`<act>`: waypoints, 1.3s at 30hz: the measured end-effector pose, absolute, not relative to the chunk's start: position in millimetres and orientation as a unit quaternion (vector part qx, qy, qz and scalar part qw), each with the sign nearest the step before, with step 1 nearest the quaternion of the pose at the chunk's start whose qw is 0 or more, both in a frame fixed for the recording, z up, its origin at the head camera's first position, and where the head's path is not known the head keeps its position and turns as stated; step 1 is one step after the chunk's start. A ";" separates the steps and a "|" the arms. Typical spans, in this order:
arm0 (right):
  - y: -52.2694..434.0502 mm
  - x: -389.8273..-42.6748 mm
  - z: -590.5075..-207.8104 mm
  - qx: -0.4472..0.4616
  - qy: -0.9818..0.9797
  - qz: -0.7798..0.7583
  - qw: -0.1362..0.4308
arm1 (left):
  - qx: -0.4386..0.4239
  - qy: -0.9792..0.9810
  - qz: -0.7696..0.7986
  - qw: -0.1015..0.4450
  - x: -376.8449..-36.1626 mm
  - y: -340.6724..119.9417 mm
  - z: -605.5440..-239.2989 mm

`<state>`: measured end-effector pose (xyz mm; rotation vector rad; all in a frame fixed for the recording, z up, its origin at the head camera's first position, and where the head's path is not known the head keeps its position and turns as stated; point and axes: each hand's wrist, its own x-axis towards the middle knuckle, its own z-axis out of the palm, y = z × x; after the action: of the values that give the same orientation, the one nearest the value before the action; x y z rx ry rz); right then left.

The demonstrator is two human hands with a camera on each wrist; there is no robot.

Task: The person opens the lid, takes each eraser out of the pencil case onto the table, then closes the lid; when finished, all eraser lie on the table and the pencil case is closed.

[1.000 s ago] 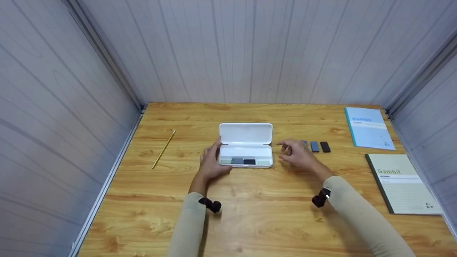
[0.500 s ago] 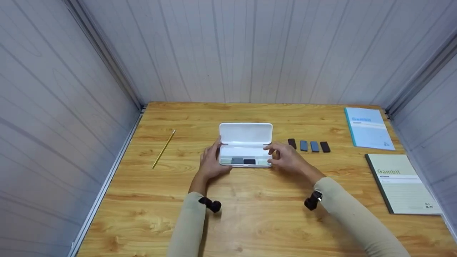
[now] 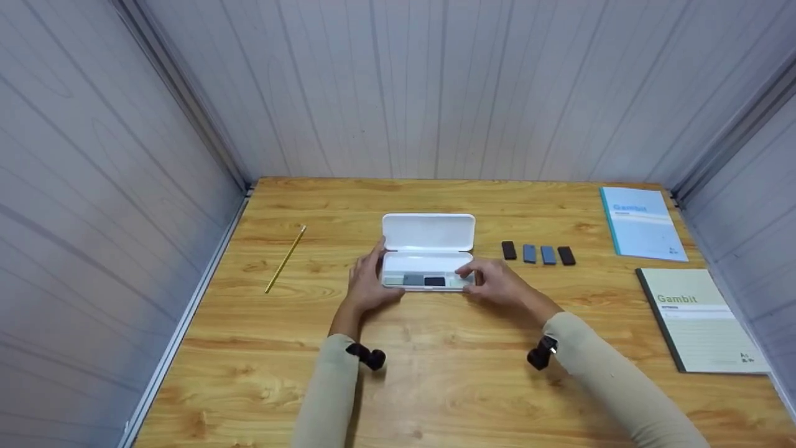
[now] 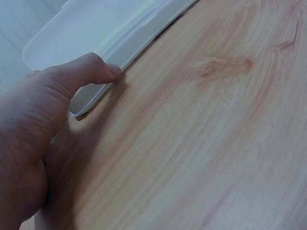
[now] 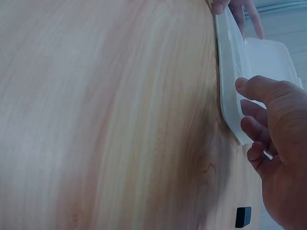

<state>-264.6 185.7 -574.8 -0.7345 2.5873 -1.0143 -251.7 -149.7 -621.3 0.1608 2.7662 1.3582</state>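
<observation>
Surface (image 3: pixel 435 373): wood, orange-brown grain with knots, smooth, faint sheen. Case (image 3: pixel 428 233) at surface centre: white plastic, smooth, satin-glossy. Small blocks (image 3: pixel 538 254) right of case: matt, dark and blue-grey. Pencil (image 3: pixel 285 259) left of case: yellow, smooth. Notebooks (image 3: pixel 643 224) far right of case: paper covers, matt. Walls behind case: pale panels, smooth, ribbed. Sleeves (image 3: pixel 329 392): beige cloth, matt.

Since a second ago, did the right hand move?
Yes. The right hand went left, away from the row of four small dark blocks, and now reaches over the right end of the open white plastic case.
</observation>
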 end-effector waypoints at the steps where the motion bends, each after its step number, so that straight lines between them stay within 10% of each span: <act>1: 185.9 -264.4 -575.4 -0.255 0.892 -0.349 0.135 | 0.052 0.896 0.440 0.029 -251.7 -149.6 -621.0; 39: 185.8 -263.0 -572.1 -0.301 0.881 -0.315 0.184 | 0.056 0.898 0.435 0.020 -254.0 -149.2 -623.4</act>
<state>-263.0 185.8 -572.1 -0.8486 2.4845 -0.8871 -254.0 -149.2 -623.4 0.1738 2.7867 1.3498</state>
